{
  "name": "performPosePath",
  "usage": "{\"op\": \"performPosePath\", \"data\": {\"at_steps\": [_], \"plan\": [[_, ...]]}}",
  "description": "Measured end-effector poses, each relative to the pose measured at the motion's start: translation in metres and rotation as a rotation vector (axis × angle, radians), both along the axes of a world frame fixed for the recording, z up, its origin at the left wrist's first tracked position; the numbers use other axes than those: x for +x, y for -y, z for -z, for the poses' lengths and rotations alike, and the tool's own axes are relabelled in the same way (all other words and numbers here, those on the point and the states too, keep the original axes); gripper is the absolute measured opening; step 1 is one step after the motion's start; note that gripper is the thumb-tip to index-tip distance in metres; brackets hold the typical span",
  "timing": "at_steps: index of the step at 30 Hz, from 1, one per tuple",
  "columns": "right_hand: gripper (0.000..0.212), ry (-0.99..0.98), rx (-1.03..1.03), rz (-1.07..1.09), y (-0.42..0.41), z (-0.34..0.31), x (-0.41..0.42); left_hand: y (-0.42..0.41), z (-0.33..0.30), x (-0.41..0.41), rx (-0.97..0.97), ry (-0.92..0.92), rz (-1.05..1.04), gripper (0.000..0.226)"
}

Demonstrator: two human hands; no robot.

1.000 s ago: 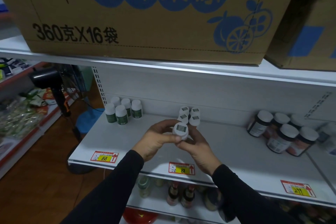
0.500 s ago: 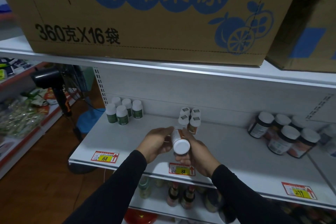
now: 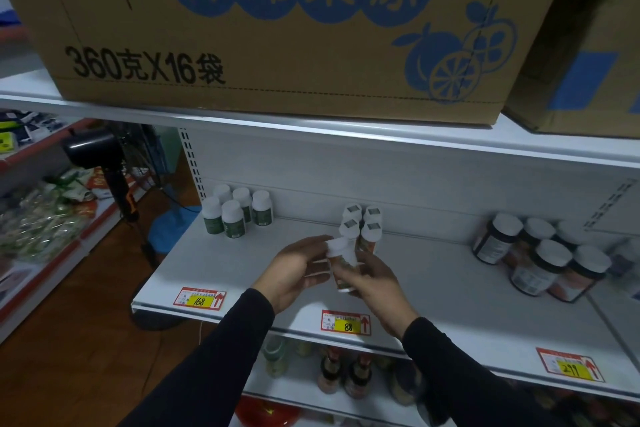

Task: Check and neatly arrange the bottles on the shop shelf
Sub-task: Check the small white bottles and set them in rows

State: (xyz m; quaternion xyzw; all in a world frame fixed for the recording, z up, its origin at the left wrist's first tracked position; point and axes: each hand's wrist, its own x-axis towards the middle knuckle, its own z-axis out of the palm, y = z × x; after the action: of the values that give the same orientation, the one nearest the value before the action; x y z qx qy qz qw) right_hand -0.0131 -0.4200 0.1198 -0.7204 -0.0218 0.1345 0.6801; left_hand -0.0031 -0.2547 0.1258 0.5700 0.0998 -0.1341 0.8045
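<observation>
One big cardboard box (image 3: 277, 28) printed in blue sits on the top shelf, high above the fingers, with the corner of a second box (image 3: 585, 45) to its right. Below it runs the white shelf (image 3: 433, 274) over which both hands work. On that shelf, well to the right of the fingers, stand about six dark jars with white lids (image 3: 540, 256); some at the back are hard to count. Well to the left of the fingers stand five green-label bottles (image 3: 235, 211) in a tight group. Just beyond the fingertips stand four small bottles with square stickers on their caps (image 3: 362, 224), packed two by two.

The held bottle (image 3: 341, 262), white-capped and roughly upright, is between the two hands, just in front of that group of four. The right hand (image 3: 375, 282) has its fingers curled round the bottle's lower body. The left hand (image 3: 294, 267) is spread, its fingers nearly straight, fingertips touching the cap and side.

Three price tags (image 3: 345, 322) hang on the shelf edge, one directly beneath the hands.
</observation>
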Motion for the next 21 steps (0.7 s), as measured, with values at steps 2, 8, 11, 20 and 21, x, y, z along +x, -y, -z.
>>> {"op": "performPosePath", "data": {"at_steps": [2, 8, 11, 20, 21], "plan": [[0.04, 0.024, -0.023, 0.01, 0.002, -0.001, 0.0, 0.001, 0.002, 0.0, -0.015, -0.008, 0.006, 0.024], [0.042, 0.057, 0.003, 0.048, 0.003, 0.002, 0.001, 0.008, 0.0, -0.004, 0.02, 0.026, 0.038, 0.028], [0.042, 0.085, 0.007, 0.054, 0.006, 0.003, 0.001, 0.016, 0.0, -0.005, 0.092, 0.058, 0.022, 0.032], [0.031, 0.06, 0.054, 0.031, 0.041, 0.009, 0.0, 0.038, -0.001, -0.002, 0.06, 0.125, 0.069, 0.03], [0.034, 0.064, 0.059, 0.047, 0.045, 0.01, -0.001, 0.043, -0.001, -0.001, 0.055, 0.133, 0.072, 0.029]]}}
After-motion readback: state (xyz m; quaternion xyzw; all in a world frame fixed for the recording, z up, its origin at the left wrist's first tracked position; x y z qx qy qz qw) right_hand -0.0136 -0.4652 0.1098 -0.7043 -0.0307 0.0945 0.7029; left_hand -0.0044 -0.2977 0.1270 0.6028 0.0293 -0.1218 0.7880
